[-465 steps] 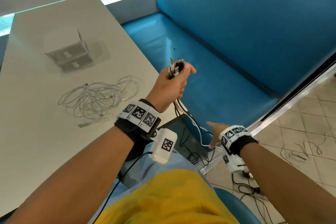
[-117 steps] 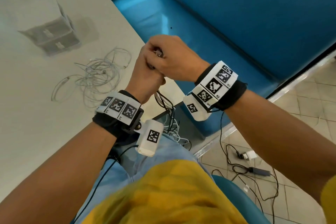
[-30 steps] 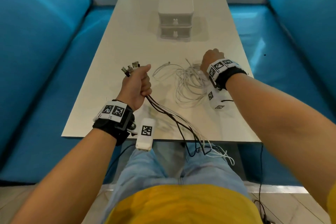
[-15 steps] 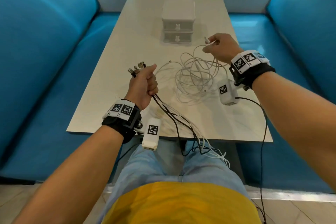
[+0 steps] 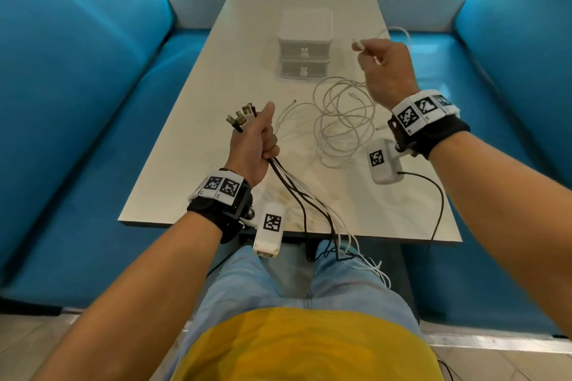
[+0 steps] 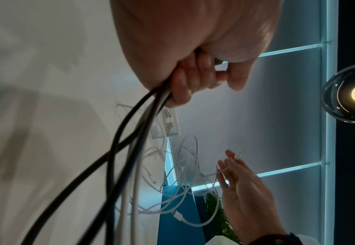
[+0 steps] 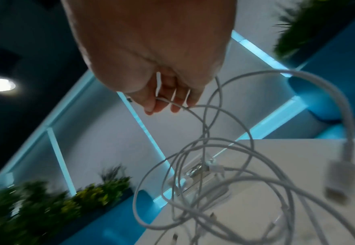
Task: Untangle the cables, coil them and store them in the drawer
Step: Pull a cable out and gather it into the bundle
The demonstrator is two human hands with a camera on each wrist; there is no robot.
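Both grips are closed: left hand (image 5: 252, 145) fists a cable bundle (image 5: 297, 192), right hand (image 5: 388, 71) pinches a white cable (image 5: 360, 46).

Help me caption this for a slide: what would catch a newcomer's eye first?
Probably the left hand, fisted round a bundle of black and white cables with USB plugs fanning above it and the rest trailing off the table edge to the lap. Next, the right hand pinching one white cable end above a loose white tangle on the table. Behind sits a small white two-drawer box, both drawers closed.
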